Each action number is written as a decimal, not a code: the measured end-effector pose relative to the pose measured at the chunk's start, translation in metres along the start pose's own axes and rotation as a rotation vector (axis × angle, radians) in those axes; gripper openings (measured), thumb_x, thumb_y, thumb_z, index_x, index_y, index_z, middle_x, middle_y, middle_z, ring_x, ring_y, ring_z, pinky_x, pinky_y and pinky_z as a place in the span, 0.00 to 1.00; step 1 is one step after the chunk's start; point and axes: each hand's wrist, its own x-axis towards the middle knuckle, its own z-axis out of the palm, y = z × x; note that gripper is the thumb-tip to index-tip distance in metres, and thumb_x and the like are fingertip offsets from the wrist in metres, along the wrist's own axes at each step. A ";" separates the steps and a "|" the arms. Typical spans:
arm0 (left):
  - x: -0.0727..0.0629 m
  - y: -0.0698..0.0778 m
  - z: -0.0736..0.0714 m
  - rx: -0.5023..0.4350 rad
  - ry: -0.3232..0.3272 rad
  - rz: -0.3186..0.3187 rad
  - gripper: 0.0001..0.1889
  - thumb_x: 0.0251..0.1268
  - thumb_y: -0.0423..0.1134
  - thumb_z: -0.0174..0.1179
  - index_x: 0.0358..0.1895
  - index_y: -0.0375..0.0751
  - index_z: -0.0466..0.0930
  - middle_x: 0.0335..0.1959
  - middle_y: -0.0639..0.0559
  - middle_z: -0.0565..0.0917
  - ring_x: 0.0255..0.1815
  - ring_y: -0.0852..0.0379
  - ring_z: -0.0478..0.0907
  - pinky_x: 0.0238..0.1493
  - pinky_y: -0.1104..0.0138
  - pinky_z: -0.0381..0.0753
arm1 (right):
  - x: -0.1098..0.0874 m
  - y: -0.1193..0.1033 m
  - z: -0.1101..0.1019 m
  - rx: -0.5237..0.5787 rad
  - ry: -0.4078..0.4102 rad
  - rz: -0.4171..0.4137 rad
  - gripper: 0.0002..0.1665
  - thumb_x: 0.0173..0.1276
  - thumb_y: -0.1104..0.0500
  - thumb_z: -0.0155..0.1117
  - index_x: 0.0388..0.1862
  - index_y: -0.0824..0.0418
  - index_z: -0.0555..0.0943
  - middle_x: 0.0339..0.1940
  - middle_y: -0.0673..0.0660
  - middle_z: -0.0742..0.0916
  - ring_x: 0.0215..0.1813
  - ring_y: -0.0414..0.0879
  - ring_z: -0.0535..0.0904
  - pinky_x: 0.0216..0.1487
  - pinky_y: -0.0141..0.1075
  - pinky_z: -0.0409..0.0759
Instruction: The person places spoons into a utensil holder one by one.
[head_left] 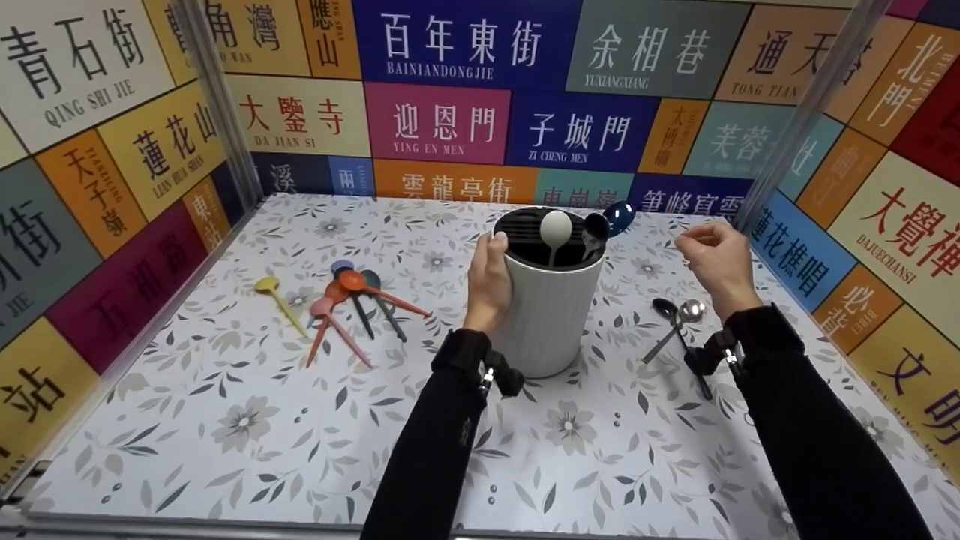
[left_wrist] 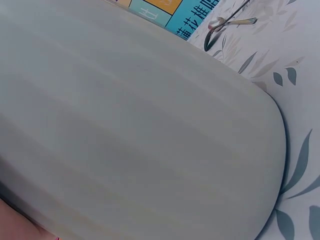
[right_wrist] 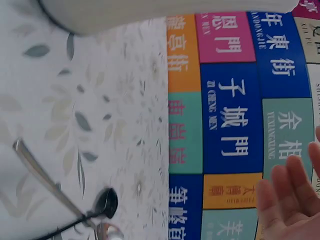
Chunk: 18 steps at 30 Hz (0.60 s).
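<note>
A tall white ribbed utensil holder (head_left: 551, 322) with a black slotted insert stands upright mid-table. My left hand (head_left: 489, 281) grips its left side, the fingertips near the rim. A white spoon (head_left: 556, 227), a black spoon (head_left: 597, 226) and a dark blue spoon (head_left: 620, 216) stick up out of the holder, bowls upward. In the left wrist view the holder's wall (left_wrist: 150, 125) fills most of the picture. To the right of the holder, above the table, my right hand (head_left: 718, 259) hangs with loosely bent fingers and nothing in them. The right wrist view shows its fingers (right_wrist: 290, 192) apart.
Right of the holder, a metal spoon (head_left: 691, 310) and a black-bowled spoon (head_left: 665, 308) lie crossed on the flower-patterned tabletop (head_left: 330, 450). Several small coloured spoons, among them an orange one (head_left: 352, 281) and a yellow one (head_left: 267, 285), lie on the left. Sign-covered walls (head_left: 465, 45) enclose the back and sides.
</note>
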 end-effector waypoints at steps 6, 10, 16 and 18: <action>0.000 0.001 0.000 0.009 0.008 0.007 0.29 0.75 0.58 0.38 0.60 0.39 0.77 0.60 0.41 0.81 0.63 0.45 0.77 0.66 0.54 0.72 | -0.001 0.020 -0.003 -0.304 -0.122 0.011 0.22 0.73 0.54 0.58 0.57 0.70 0.77 0.55 0.70 0.82 0.53 0.59 0.78 0.50 0.44 0.73; -0.001 0.001 0.000 0.007 0.011 0.003 0.29 0.75 0.58 0.38 0.60 0.40 0.78 0.61 0.42 0.81 0.64 0.45 0.76 0.67 0.54 0.71 | -0.003 0.037 -0.005 -0.435 -0.204 0.026 0.26 0.72 0.53 0.58 0.58 0.72 0.75 0.53 0.74 0.82 0.49 0.63 0.80 0.46 0.49 0.75; -0.001 0.001 0.001 0.005 0.017 0.002 0.30 0.75 0.57 0.39 0.62 0.40 0.78 0.62 0.42 0.81 0.65 0.45 0.77 0.68 0.55 0.71 | -0.005 0.056 -0.003 -0.509 -0.309 0.062 0.29 0.71 0.53 0.59 0.58 0.77 0.75 0.50 0.75 0.82 0.46 0.65 0.81 0.47 0.53 0.78; -0.001 0.001 0.001 0.004 0.021 0.009 0.30 0.75 0.57 0.38 0.61 0.39 0.78 0.61 0.42 0.82 0.64 0.45 0.77 0.67 0.56 0.72 | -0.006 0.061 -0.002 -0.528 -0.326 0.048 0.29 0.70 0.54 0.61 0.56 0.78 0.76 0.52 0.77 0.81 0.48 0.67 0.79 0.47 0.55 0.78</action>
